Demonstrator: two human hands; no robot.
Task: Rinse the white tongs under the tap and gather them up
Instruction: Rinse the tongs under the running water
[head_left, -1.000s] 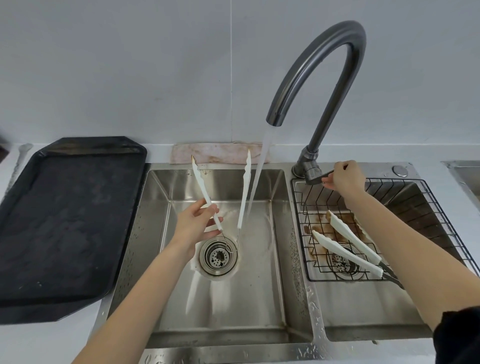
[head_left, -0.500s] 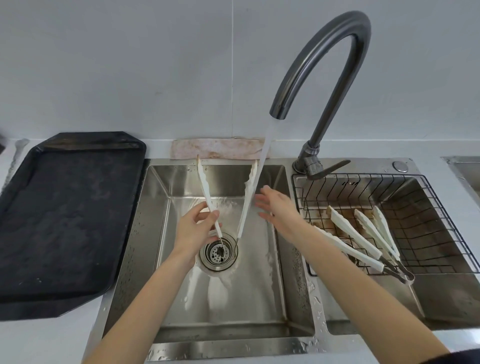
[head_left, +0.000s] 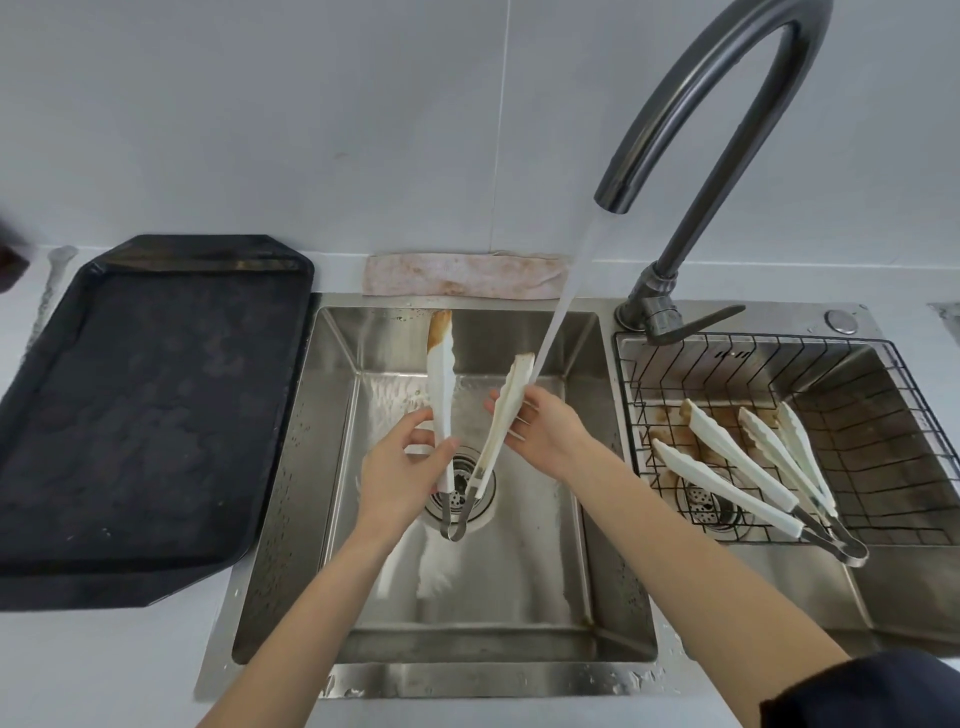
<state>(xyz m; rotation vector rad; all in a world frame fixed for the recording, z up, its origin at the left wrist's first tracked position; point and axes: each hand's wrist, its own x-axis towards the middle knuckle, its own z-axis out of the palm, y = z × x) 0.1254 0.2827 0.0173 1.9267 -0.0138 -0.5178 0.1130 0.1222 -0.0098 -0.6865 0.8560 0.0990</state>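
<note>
My left hand (head_left: 402, 467) grips the left arm of a pair of white tongs (head_left: 441, 395) over the left sink basin (head_left: 467, 597). The tongs point up and away, spread apart, with brown stains on their tips. My right hand (head_left: 543, 428) holds the tongs' right arm, fingers around it, just where the water stream (head_left: 563, 306) from the dark curved tap (head_left: 727, 104) lands. Two more pairs of white tongs (head_left: 727, 483) lie in the black wire basket (head_left: 883, 457) in the right basin.
A large black tray (head_left: 140, 415) lies on the counter left of the sink. A stained cloth (head_left: 462, 283) lies along the wall behind the left basin. The tap lever (head_left: 696, 322) sticks out to the right. A drain strainer (head_left: 460, 499) sits under the tongs.
My right hand left the tap lever, crossed to the left basin and closed on the tongs' right arm. The tongs have twisted, showing their stained faces. The view has moved closer.
</note>
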